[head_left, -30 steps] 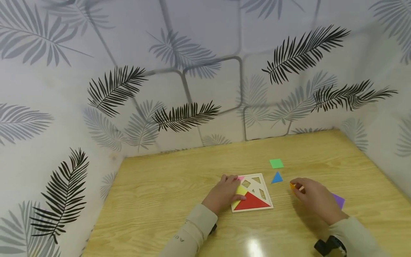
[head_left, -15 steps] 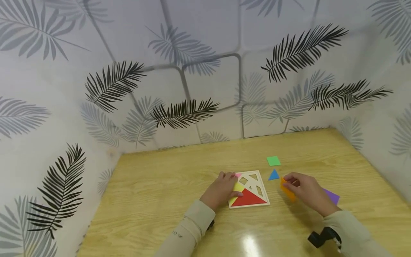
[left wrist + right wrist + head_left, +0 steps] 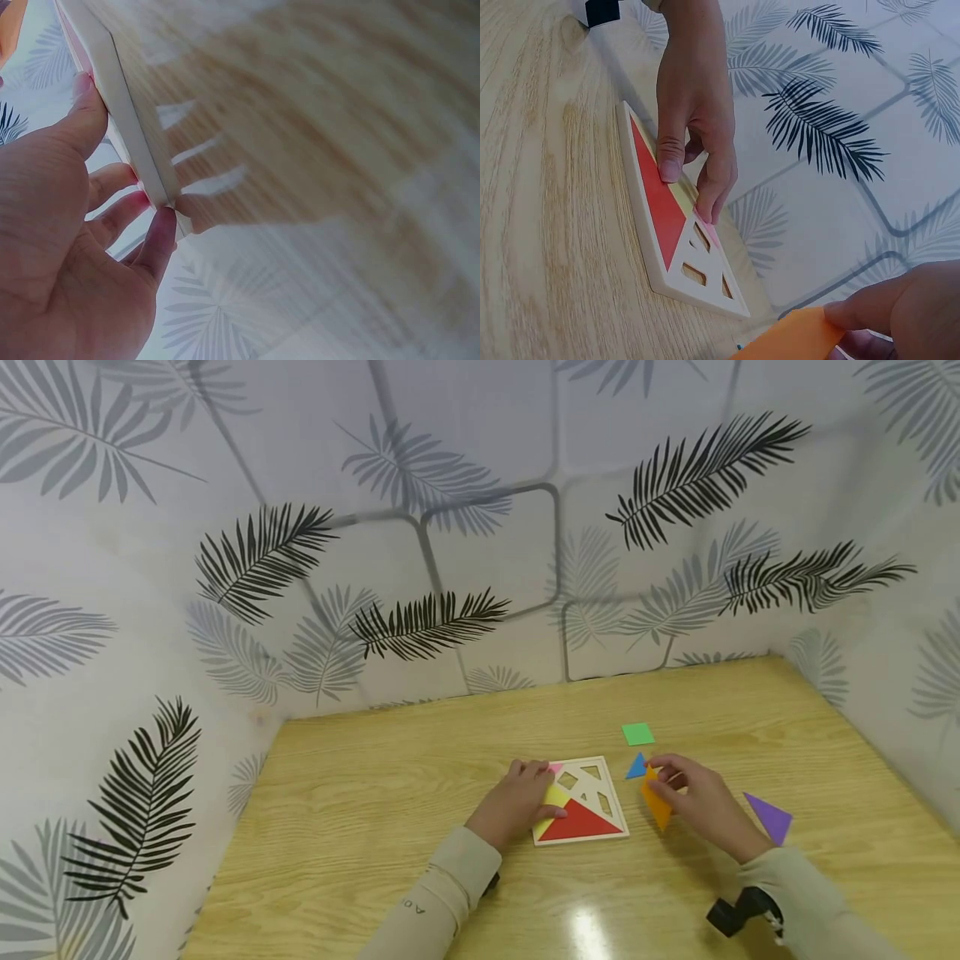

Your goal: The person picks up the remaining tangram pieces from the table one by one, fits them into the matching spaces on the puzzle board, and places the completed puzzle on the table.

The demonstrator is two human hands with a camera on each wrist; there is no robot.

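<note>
wood-grain table, left grip spread on white board, right grip pinched on orange piece

On the table, right of the board, the square lies behind one triangle; another triangle lies farther right.

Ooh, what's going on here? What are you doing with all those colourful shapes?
A person is handling a shape puzzle. The left hand holds the white board on the table, and the right hand pinches an orange piece in its fingers, just right of the board. The red piece, yellow piece and pink piece are on the board. The green piece, blue triangle and purple piece lie on the table.
</note>
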